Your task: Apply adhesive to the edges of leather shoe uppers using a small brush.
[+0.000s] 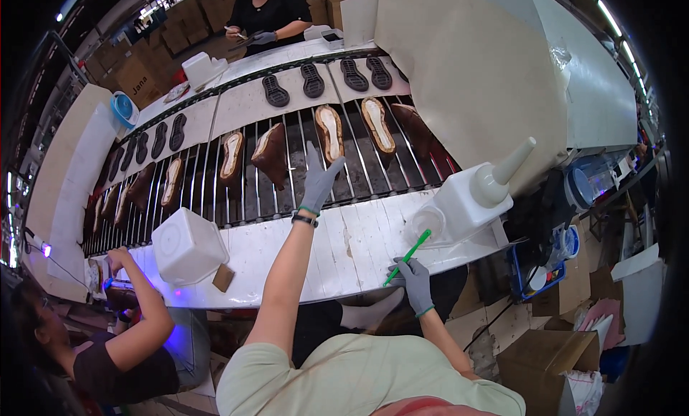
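My left hand [319, 178], in a grey glove, reaches over the metal rollers with its fingers apart. It is right beside a brown shoe upper [329, 133] that lies with its pale underside up. Whether the fingers touch it I cannot tell. My right hand [415, 281], also gloved, is closed around a green-handled brush [412, 252] at the table's near edge. The brush's upper end points toward a small translucent cup [428, 219], beside a white plastic bottle [474, 201] with a long nozzle.
More uppers [375, 122] lie along the rollers [247, 190]. Dark outsoles [311, 80] sit on a pale belt behind. A white square container [188, 245] stands on the near ledge. One person [136, 337] works at my left, another [269, 18] across the line. A large pale hood [474, 64] rises at right.
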Tool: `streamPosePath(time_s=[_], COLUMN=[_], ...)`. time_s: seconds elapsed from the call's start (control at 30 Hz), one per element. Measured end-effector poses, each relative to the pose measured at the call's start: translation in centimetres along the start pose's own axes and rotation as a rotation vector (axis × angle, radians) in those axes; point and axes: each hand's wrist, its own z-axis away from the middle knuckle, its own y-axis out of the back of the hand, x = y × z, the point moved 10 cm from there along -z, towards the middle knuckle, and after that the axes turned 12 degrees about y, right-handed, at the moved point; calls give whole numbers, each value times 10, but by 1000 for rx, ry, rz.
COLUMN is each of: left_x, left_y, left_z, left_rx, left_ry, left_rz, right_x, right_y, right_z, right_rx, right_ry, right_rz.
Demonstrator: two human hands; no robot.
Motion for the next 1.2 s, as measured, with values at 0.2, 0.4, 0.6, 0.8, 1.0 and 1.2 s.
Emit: streamPosePath(time_s=[0.2,0.4,0.6,0.8,1.0,1.2], left_x=[270,326,403,423,414,399], left_y=[77,121,178,166,169,184], left_z=[155,288,330,362,400,454], left_rx=[-573,-20,-261,-713,-544,-160], left_ry=[-613,241,-918,-1238,-1356,-1601], left_rz=[737,1375,905,552,457,278], right_x=[6,-7,-6,-10,-19,-1], right_y=[7,-4,-3,-7,-3,8], right_z=[-10,-4,-1,-4,0,4], right_rx=[-148,-149,-94,-98,-69,-17], right_ry=[32,-22,-17,4,78,-34], right_rz=[248,141,96,101,150,174])
